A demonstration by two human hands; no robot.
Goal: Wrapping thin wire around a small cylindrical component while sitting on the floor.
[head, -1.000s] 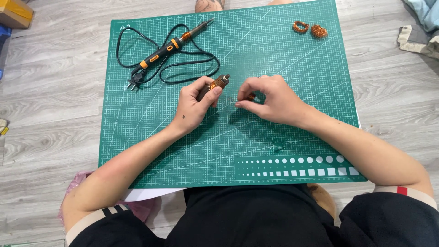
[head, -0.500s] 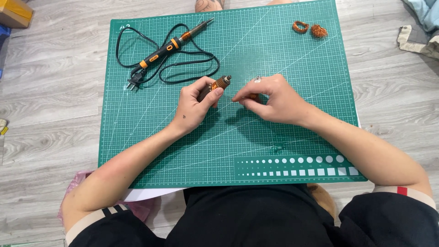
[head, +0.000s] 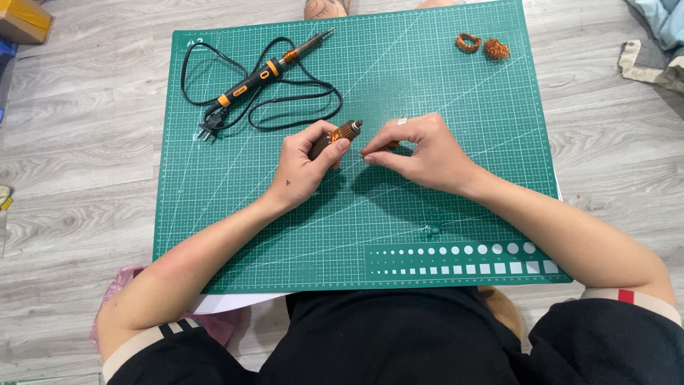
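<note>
My left hand (head: 308,165) grips a small motor rotor wound with copper wire (head: 345,132), tilted with its shaft pointing up and right. My right hand (head: 417,151) is just to the right of it, thumb and forefinger pinched together on something thin near the rotor; what it pinches is too small to make out. Both hands hover over the middle of a green cutting mat (head: 214,214) that lies on a grey wooden floor.
A black and orange soldering iron (head: 265,73) with its coiled black cord lies on the mat's far left. Two small copper wire bundles (head: 482,45) sit at the far right corner. A cardboard box (head: 23,20) and cloth (head: 652,60) lie off the mat.
My right hand has shifted left, closer to the rotor, with its fingertips now pinched near it. My left hand has stayed in place.
</note>
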